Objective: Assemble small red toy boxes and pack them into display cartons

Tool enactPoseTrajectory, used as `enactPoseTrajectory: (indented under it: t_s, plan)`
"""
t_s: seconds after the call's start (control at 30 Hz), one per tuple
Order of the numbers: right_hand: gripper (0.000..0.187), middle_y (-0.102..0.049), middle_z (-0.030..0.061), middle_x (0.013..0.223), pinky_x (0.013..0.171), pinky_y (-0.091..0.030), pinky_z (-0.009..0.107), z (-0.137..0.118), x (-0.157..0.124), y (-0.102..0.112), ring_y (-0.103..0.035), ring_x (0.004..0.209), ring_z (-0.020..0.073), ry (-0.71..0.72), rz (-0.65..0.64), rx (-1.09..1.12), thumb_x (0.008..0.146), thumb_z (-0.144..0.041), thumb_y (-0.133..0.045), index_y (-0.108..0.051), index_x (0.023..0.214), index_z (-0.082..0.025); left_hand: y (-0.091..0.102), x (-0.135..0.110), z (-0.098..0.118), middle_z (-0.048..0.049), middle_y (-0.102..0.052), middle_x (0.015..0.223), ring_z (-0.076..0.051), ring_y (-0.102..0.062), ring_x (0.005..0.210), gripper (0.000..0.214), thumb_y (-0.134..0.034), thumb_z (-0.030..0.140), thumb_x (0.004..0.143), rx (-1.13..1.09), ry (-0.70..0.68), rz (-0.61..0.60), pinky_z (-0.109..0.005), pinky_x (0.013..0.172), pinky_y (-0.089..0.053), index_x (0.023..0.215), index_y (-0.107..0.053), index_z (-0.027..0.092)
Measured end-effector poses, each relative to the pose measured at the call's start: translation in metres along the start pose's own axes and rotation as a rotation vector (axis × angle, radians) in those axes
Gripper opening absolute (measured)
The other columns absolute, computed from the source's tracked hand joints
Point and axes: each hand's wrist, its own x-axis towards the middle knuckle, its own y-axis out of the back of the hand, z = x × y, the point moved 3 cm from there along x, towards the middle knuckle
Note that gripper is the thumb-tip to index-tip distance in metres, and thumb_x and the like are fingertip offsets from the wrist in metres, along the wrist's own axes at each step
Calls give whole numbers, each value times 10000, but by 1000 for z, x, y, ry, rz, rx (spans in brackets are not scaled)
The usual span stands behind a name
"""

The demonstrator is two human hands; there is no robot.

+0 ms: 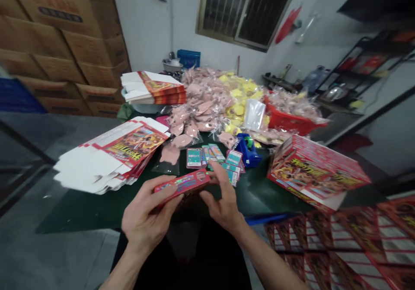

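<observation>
A slim red printed box [183, 184] is held over the table's near edge. My left hand [151, 210] is shut on it, with the thumb and fingers around its left part. At the box's right end is my right hand [223, 201], its thumb and fingers apart; whether a fingertip touches the end cannot be made out. Just beyond the box lie small printed cards [194, 158] in loose piles, with more cards [234, 158] to their right. A pink plush-like piece in a clear bag [170, 154] lies left of the cards.
Flat red-and-white cartons [129, 147] are stacked left, with another stack [155, 87] behind. Bagged pink pieces [204, 95] and yellow pieces [241, 91] form a heap. A blue tape dispenser [248, 151], red basket [292, 121] and packed red boxes [314, 169] stand right.
</observation>
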Motion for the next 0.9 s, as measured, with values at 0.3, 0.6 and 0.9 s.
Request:
enactPoseTrajectory:
  t_s: [0.3, 0.6, 0.9]
  plan:
    - [272, -658, 88, 845, 687, -483, 311, 132, 26, 123, -615, 765, 189, -832, 345, -318, 837, -330, -516, -645, 951, -120, -11, -4, 2, -65, -628, 990, -124, -607, 817, 240, -676, 34, 700, 139, -115, 121, -231, 701, -489, 898, -633, 164]
    - [282, -590, 57, 1079, 756, -521, 354, 168, 57, 132, -599, 906, 182, -1261, 122, -223, 875, -321, -551, -567, 1088, -138, -17, -4, -22, -103, -625, 1030, -173, -618, 902, 339, -694, 12, 664, 116, -169, 232, -294, 775, -498, 958, -604, 154]
    - [318, -557, 80, 1153, 811, -506, 397, 167, 42, 106, -580, 973, 193, -1311, 480, -29, 886, -321, -532, -527, 1158, -156, -17, -1, -19, -92, -620, 1017, -159, -617, 897, 335, -697, 30, 673, 100, -179, 242, -263, 758, -502, 965, -595, 157]
